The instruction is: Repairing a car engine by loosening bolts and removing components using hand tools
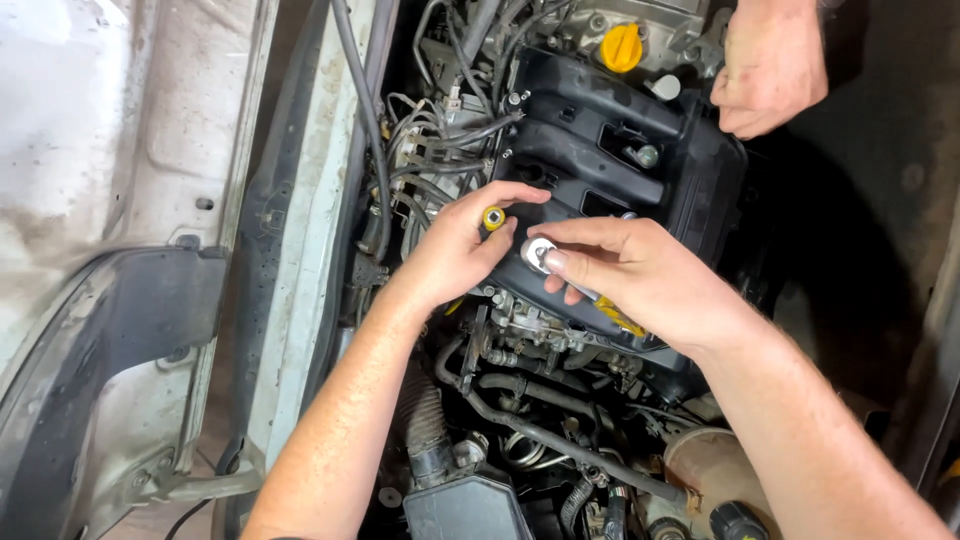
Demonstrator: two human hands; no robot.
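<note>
Two bare hands meet over the front edge of a black ribbed plastic engine cover (610,150) in an open engine bay. Furthest left lies the pale, scuffed car body panel (90,130), then a bundle of grey hoses and wires (420,140) beside the cover. The left hand (455,250) is curled, its thumb and forefinger pinched on a small yellow-tipped tool end (493,217). Just right of it, the right hand (640,270) is clamped on a silver round-headed ratchet (540,254) with a yellow-and-black grip; the head, shiny and flat-faced, sits against the cover's edge, touching the left hand's fingertips. At top right another person's hand (770,65) hovers, loosely closed, near a yellow round filler cap (621,47). If the ratchet head tilts off its fastener, it could slip and knuckles may strike the cover; a loosened piece could drop among the hoses below.
</note>
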